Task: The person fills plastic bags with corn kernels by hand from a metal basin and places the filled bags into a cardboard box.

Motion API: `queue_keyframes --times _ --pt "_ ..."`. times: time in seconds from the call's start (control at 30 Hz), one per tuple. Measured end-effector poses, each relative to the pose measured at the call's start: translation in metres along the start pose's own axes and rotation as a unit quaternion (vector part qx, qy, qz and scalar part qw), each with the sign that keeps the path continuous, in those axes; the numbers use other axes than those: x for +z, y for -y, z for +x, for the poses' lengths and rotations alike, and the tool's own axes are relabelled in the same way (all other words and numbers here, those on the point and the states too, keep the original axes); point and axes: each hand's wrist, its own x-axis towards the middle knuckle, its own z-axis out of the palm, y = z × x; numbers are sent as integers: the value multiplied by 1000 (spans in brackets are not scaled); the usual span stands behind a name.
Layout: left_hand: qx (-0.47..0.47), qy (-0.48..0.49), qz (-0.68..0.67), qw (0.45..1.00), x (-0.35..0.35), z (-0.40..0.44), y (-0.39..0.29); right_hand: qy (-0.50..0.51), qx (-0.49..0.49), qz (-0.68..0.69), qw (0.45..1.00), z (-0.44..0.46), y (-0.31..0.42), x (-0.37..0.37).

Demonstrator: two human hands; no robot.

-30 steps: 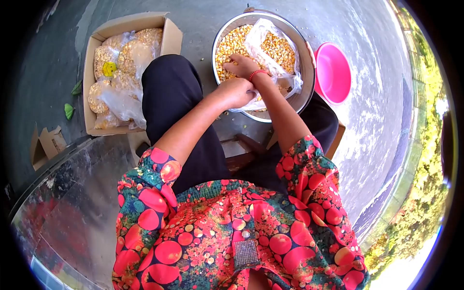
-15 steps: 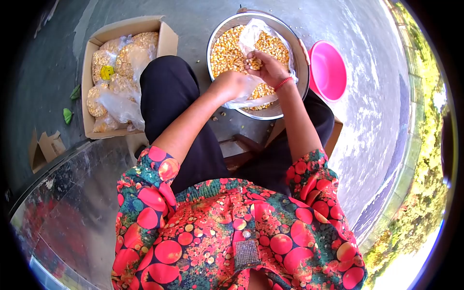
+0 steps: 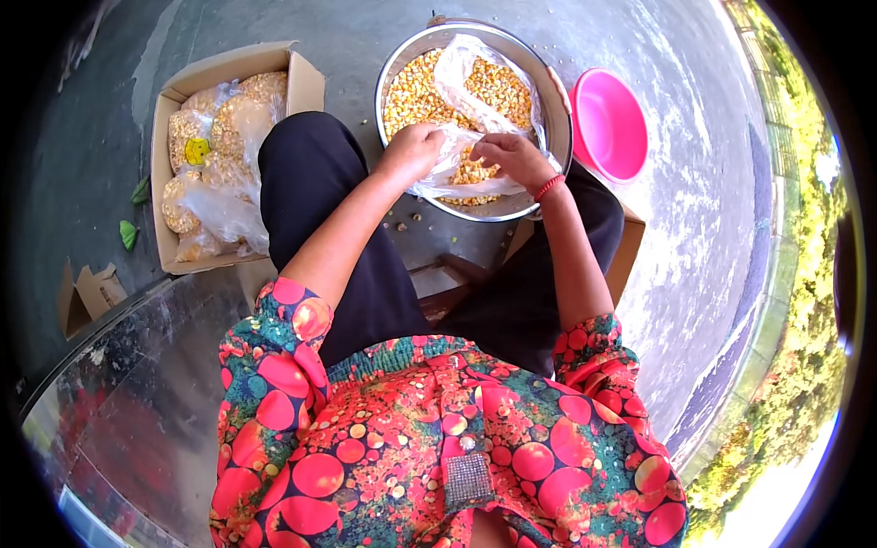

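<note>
"What's nearest?"

"The patterned shirt (image 3: pixel 393 447), then the dark trousers (image 3: pixel 315 192), knees apart. A few loose kernels (image 3: pixel 416 217) lie on the floor (image 3: pixel 352 55) just before the metal basin (image 3: pixel 554 114)."

"And the hands?"

"Both are over the basin's near half. The left hand (image 3: pixel 413 153) has its fingers together, clamped on the edge of a clear plastic bag (image 3: pixel 445 163). The right hand (image 3: pixel 521 163), a red bracelet (image 3: pixel 549 188) at its wrist, bends its fingers over the bag's right side; I can't tell whether they grip it."

"Where's the bag, exactly?"

"Inside the basin, at its near side, with yellow corn kernels (image 3: pixel 411 93) showing in and around it. More clear plastic (image 3: pixel 450 87) loops over the corn farther back."

"What's on either side?"

"On the left, a cardboard box (image 3: pixel 306 87) holds filled plastic bags (image 3: pixel 239 123). Right of the metal basin, just beside it, is a pink basin (image 3: pixel 610 128)."

"And farthest?"

"Grey floor, with a few scattered specks beyond the rim."
</note>
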Motion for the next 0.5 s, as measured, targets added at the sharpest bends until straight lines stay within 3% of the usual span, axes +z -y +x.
queue_keyframes --times 0.07,0.13,0.2,0.33,0.4,0.5 --pt "14 27 -19 999 3 -1 0 -20 98 69 993 0 15 -5" --pt "25 53 -38 998 4 -5 -3 -50 73 124 988 13 16 -7" --pt "2 174 26 984 6 -9 -8 -54 34 115 991 29 22 -5" --pt "40 188 92 977 4 -15 -16 -63 59 94 992 81 6 16" --pt "41 202 115 972 1 -17 -20 -93 74 -79 990 100 -6 26" --pt "53 229 174 956 1 -18 -25 -102 41 -223 969 115 -9 48"
